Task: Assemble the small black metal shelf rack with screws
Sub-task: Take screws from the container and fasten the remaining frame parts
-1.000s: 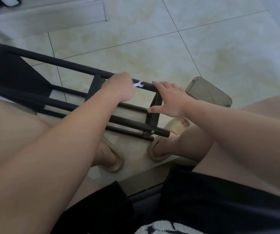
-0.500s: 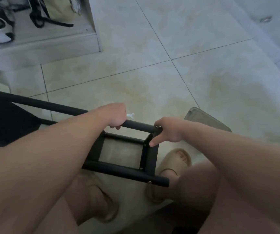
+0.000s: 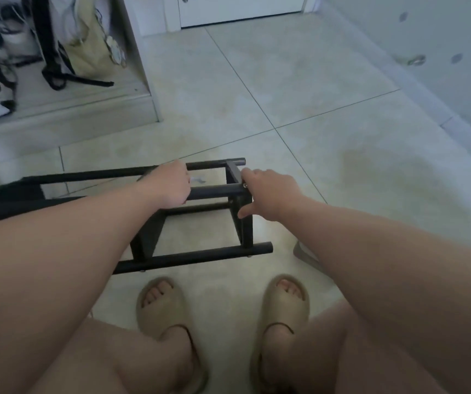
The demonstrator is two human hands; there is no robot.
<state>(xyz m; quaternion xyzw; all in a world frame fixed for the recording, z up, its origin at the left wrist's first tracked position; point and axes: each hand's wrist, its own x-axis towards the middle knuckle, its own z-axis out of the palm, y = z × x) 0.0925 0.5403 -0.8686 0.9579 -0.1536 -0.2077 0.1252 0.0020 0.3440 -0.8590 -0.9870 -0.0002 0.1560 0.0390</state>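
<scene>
At the far left a low shoe shelf is holding shoes and a pale bag, well apart from the work. The black metal rack is lying on its side on the tiled floor, just beyond the person's sandals, with its long tubes running off to the left.

The left hand is resting over an upper tube with its fingers curled, and a small white wrench is poking out from them. Whether those fingers are also clasping the tube cannot be told. To the right, a screw is showing at the corner joint of the end frame. The right hand is pressing against that end frame with fingers spread and fairly straight, gripping nothing.

The step in hand appears to be tightening this corner joint. To do it well, the right hand should be bracing the end frame square against the tube while the wrench is seating fully on the screw head, turning in short strokes so the tool is not slipping. A clear container is peeking out beneath the right forearm.

No brand, label or writing is showing legibly anywhere.
</scene>
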